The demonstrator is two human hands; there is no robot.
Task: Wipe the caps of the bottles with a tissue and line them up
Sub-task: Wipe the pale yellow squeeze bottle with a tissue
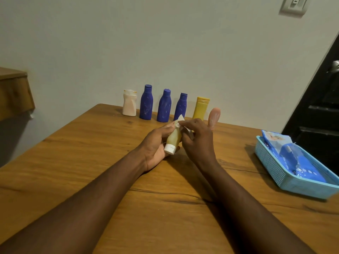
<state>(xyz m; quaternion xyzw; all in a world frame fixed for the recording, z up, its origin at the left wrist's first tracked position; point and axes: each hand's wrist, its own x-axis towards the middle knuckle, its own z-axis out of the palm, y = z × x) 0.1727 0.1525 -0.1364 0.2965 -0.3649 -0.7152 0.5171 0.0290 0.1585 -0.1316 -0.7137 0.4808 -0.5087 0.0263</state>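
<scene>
My left hand (156, 145) holds a small yellowish tube (173, 138) with a white cap (169, 149) that points toward me. My right hand (198, 142) pinches a white tissue (180, 120) against the tube's far end. Along the table's back edge stand a row of bottles: a white bottle (129, 103), three blue bottles (146, 102) (164, 106) (180, 106), a yellow tube (201, 108) and a pinkish tube (213, 117) partly behind my right hand.
The wooden table (91, 162) meets a pale wall behind the bottles. A light blue basket (271, 167) at the right edge holds a blue pack of wipes (295, 158). A dark door stands at the far right, another wooden surface at the far left.
</scene>
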